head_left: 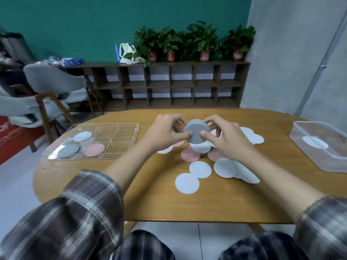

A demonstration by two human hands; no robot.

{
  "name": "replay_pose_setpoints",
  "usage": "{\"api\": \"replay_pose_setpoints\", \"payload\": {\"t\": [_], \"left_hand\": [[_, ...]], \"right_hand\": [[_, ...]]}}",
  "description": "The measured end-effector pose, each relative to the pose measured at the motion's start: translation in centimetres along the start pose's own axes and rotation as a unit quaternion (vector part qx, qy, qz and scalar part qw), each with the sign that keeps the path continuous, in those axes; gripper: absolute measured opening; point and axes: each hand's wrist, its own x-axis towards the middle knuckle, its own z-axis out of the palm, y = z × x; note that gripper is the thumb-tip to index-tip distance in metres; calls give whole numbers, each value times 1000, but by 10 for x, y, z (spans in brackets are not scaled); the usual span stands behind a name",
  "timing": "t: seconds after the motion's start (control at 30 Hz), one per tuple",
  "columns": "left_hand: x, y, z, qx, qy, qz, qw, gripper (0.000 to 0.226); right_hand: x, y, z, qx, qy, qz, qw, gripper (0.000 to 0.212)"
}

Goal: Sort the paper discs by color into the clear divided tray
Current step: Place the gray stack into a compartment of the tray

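Both hands hold a grey paper disc (196,131) upright above the pile at the table's middle. My left hand (165,133) pinches its left edge, and my right hand (225,139) pinches its right edge, with a pale disc (201,147) hanging just below. Loose white discs (187,183) and pink discs (189,154) lie on the wooden table (150,199) under and around the hands. The clear divided tray (122,136) sits at the left. It holds a white disc (82,136), a grey disc (68,151) and a pink disc (94,149) in separate compartments.
A clear plastic box (319,147) with a white disc inside stands at the table's right edge. Grey chairs (54,83) stand at the far left. A low wooden shelf (169,85) with potted plants runs along the green wall behind.
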Motion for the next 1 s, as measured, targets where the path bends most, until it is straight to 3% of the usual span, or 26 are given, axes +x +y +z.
{"api": "replay_pose_setpoints", "payload": {"t": [0.73, 1.0], "left_hand": [[-96, -193, -188, -5, 74, -154, 985, 26], [-124, -262, -232, -59, 99, -226, 967, 18]], "right_hand": [[118, -161, 226, 96, -127, -69, 985, 23], [152, -209, 301, 109, -163, -60, 979, 28]]}}
